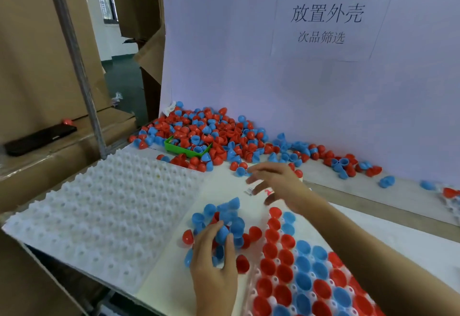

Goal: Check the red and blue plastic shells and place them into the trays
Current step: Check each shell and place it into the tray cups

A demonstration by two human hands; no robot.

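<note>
**Hands Among the Red and Blue Shells**

The left hand (214, 253) rests on a small heap of shells (224, 226) on the white table (224, 188). Its fingers curl round a blue shell (222, 234). The right hand (276, 181) floats a bit farther back, fingers spread and holding nothing. It looks blurry. A tray (306, 281) full of shells sits just right of the left hand. An empty bumpy tray (99, 211) lies to the left. A big pile of shells (211, 136) sits by the wall.

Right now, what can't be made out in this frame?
- Right hand: motion-blurred, grip unclear.
- Filled tray: cut off by the bottom edge.
- Shells under the left hand: hidden by its fingers.
- Green bin: contents buried in the pile.
</note>
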